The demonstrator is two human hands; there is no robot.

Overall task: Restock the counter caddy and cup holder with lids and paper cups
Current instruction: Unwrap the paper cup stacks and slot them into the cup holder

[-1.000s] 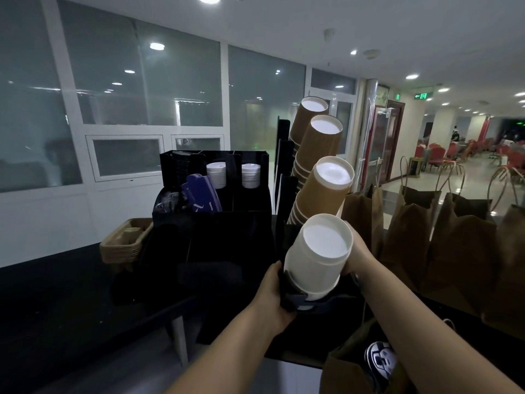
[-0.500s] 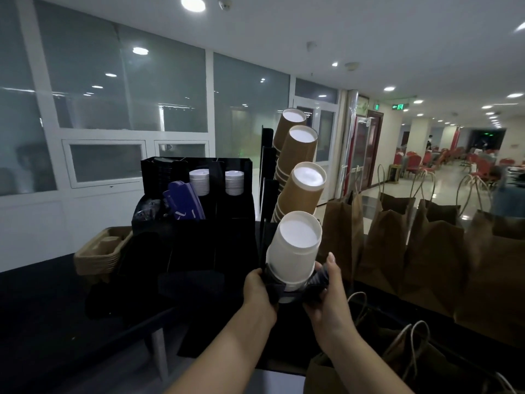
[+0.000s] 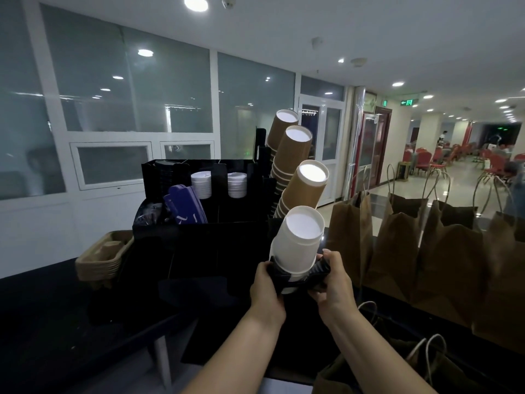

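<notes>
I see my left hand [image 3: 265,291] and right hand [image 3: 335,282] both gripping the black cup holder ring [image 3: 295,275] (white cups [image 3: 298,240] seated in it).

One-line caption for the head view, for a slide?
Both hands, left hand and right hand, grip the cup holder's bottom ring around white cups.

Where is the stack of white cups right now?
The white cups sit in the lowest slot of the black cup holder, centre of view, just below the brown cups and above both hands.
</notes>
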